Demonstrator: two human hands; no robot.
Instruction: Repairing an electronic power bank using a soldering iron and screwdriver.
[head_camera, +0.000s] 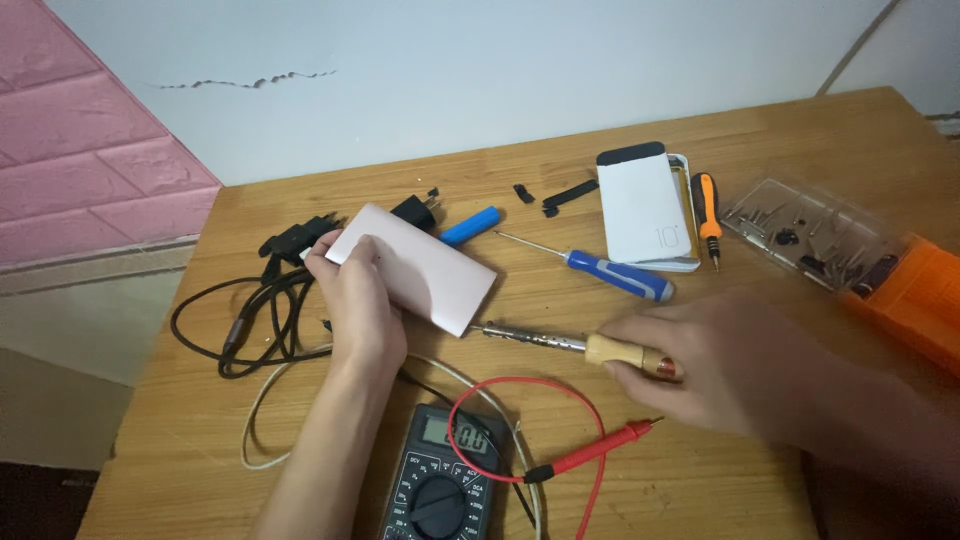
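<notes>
My left hand (358, 300) grips a pale pink power bank (420, 268) by its left end and holds it flat on the wooden table (700, 480). My right hand (740, 360) holds a soldering iron (580, 346) by its wooden handle. The iron's metal tip touches the near right corner of the pink power bank. A black multimeter (445, 480) lies close to me, with a red probe (600, 450) and its red lead looping across the table.
A white power bank (645, 210), a blue-handled screwdriver (610, 272), an orange-and-black screwdriver (708, 215), a blue cylindrical cell (470, 225), small black parts, black cables (250, 320) and a clear bit case with orange holder (850, 260) lie around. Wall stands behind.
</notes>
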